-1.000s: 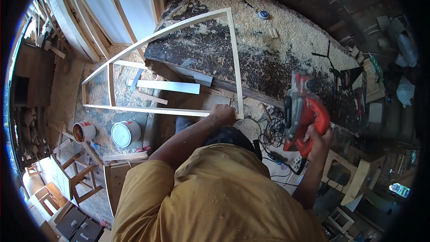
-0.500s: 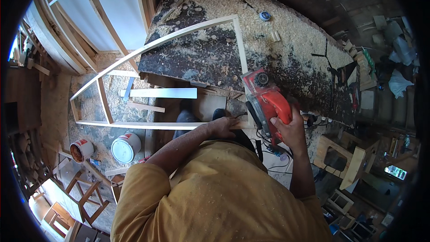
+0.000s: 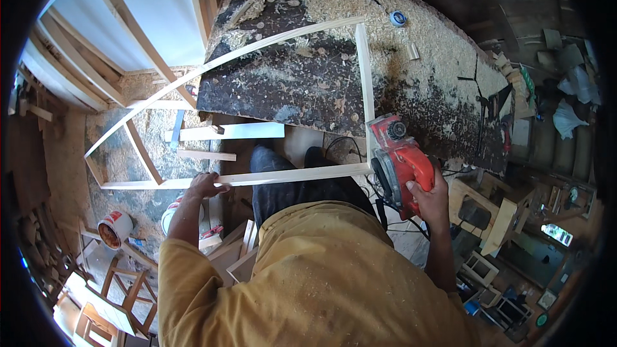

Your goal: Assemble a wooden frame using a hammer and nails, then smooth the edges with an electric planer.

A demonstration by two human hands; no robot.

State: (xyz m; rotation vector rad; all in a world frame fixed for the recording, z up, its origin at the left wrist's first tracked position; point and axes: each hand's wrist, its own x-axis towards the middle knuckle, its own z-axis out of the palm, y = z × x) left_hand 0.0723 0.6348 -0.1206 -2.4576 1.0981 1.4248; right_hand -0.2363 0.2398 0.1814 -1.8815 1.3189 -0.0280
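Observation:
A red electric planer [image 3: 402,160] is in my right hand [image 3: 429,194], whose fingers wrap round its handle. The planer stands against the right end of a pale wooden frame [image 3: 302,173], by its near right corner; I cannot tell whether its sole touches the wood. My left hand [image 3: 207,185] grips the frame's near rail, left of my legs, with the fingers over the rail. The frame rests partly on the shavings-covered workbench [image 3: 276,96] and reaches left beyond it. Its far rail looks bowed, and a short crosspiece joins the rails near the left end.
A blue-and-white tape measure [image 3: 398,18] and a small wood offcut [image 3: 412,51] lie among shavings. Beyond the bench's near edge are a white board [image 3: 250,130] and a wood strip [image 3: 207,155]. Buckets, one a reddish-white bucket [image 3: 116,229], stand at left. A cable trails below the planer.
My left hand has moved left along the near rail, from before my body to beside the bucket. The planer remains in my right hand at the frame's right end. The view has shifted slightly.

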